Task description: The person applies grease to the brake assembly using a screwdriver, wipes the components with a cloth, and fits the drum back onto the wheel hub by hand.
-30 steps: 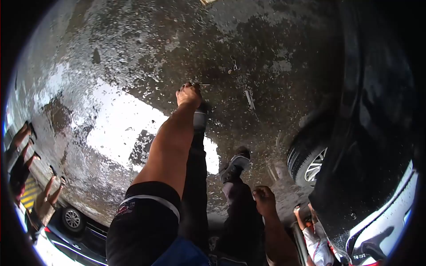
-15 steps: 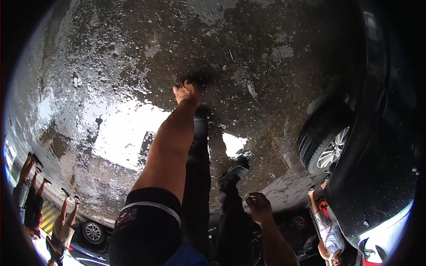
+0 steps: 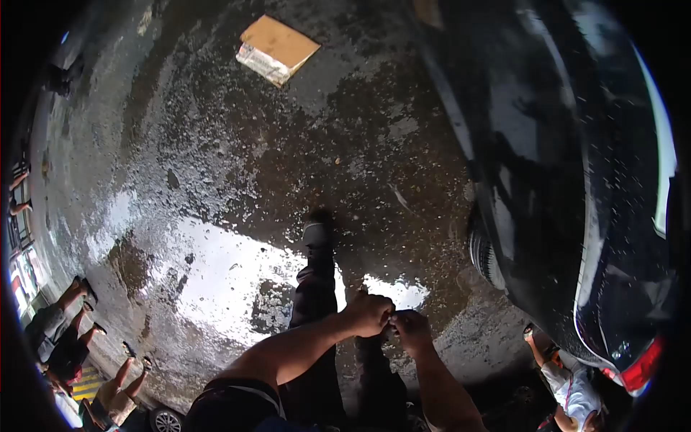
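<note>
My left hand (image 3: 368, 315) and my right hand (image 3: 412, 333) meet in front of my body, knuckles close together. Both have curled fingers. Whatever is pinched between them, if anything, is too small and dark to make out. Below them are my legs in dark trousers (image 3: 306, 338), and one dark shoe (image 3: 317, 234) is planted forward on the wet, rough ground (image 3: 288, 158).
A dark car (image 3: 533, 144) fills the right side, its wheel (image 3: 486, 252) partly hidden. A flat piece of cardboard (image 3: 281, 42) lies ahead on the ground. A person in a white shirt (image 3: 572, 385) is at lower right; several people (image 3: 68, 324) stand at lower left.
My left hand has come back from far forward to meet my right hand. The view has shifted: cardboard now shows ahead, and more of the car's side is visible.
</note>
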Motion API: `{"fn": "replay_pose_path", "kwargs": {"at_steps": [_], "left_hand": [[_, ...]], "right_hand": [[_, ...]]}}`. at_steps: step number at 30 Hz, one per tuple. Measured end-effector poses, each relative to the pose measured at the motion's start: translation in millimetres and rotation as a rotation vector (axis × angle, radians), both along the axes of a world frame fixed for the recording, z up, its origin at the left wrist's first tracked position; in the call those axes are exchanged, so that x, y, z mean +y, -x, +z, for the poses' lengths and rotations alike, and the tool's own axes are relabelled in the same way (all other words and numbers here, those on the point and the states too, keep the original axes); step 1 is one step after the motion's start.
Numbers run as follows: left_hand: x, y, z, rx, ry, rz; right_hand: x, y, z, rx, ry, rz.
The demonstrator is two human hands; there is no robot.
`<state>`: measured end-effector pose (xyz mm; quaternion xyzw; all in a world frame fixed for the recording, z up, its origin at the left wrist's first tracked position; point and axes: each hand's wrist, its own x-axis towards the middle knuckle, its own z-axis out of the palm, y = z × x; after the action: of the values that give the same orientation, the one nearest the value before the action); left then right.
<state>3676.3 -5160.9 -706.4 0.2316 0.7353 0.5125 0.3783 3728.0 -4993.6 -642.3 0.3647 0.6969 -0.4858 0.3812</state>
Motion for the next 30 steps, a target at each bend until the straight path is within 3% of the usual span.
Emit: {"fn": "replay_pose_path", "kwargs": {"at_steps": [1, 2, 3, 5, 7, 9, 10, 12, 13, 15, 17, 19, 21, 26, 30], "left_hand": [[7.9, -1.9, 23.5, 0.034, -0.026, 0.002], [21.9, -17.7, 33.3, 0.016, 0.003, -0.048], [36.6, -27.4, 51.0, 0.040, -0.021, -0.062], [70.1, -39.8, 98.0, 0.109, -0.060, -0.128], [111.4, -72.9, 125.9, 0.204, -0.003, -0.223], [151.2, -99.1, 179.1, 0.380, 0.045, -0.319], [174.5, -118.5, 188.0, 0.412, 0.038, -0.356], [225.1, -166.1, 197.4, 0.552, 0.080, -0.486], [252.8, -190.5, 211.8, 0.568, 0.040, -0.576], [308.6, -229.5, 239.8, 0.480, -0.019, -0.567], [362.7, -270.0, 263.8, 0.547, -0.091, -0.720], [418.8, -304.3, 295.3, 0.444, -0.163, -0.720], [465.9, -339.7, 312.8, 0.461, -0.176, -0.803], [552.8, -391.1, 329.8, 0.426, -0.172, -0.997], [619.7, -404.3, 332.6, 0.376, -0.193, -1.081]], "right_hand": [[7.6, -11.0, 19.5, 0.036, 0.004, -0.013], [35.5, -54.4, 6.5, 0.302, -0.017, 0.261], [49.8, -75.6, 13.6, 0.410, -0.010, 0.189], [71.2, -84.4, 67.4, 0.135, 0.254, -0.369], [114.1, -130.2, 76.4, 0.187, 0.250, -0.323], [151.2, -160.3, 107.2, 0.442, 0.058, -0.096], [172.3, -181.0, 113.7, 0.474, 0.046, -0.133], [214.5, -237.5, 124.3, 0.833, -0.196, 0.086], [235.9, -263.1, 145.7, 0.828, -0.251, 0.000], [283.1, -304.5, 190.5, 0.655, -0.018, -0.242], [323.4, -363.0, 213.0, 0.724, -0.129, -0.367], [359.2, -413.9, 232.1, 0.791, -0.226, -0.438], [386.3, -459.2, 251.0, 0.624, -0.187, -0.637], [434.1, -522.5, 260.8, 0.810, -0.278, -0.909], [484.0, -545.5, 254.2, 0.703, -0.202, -1.049]]}}
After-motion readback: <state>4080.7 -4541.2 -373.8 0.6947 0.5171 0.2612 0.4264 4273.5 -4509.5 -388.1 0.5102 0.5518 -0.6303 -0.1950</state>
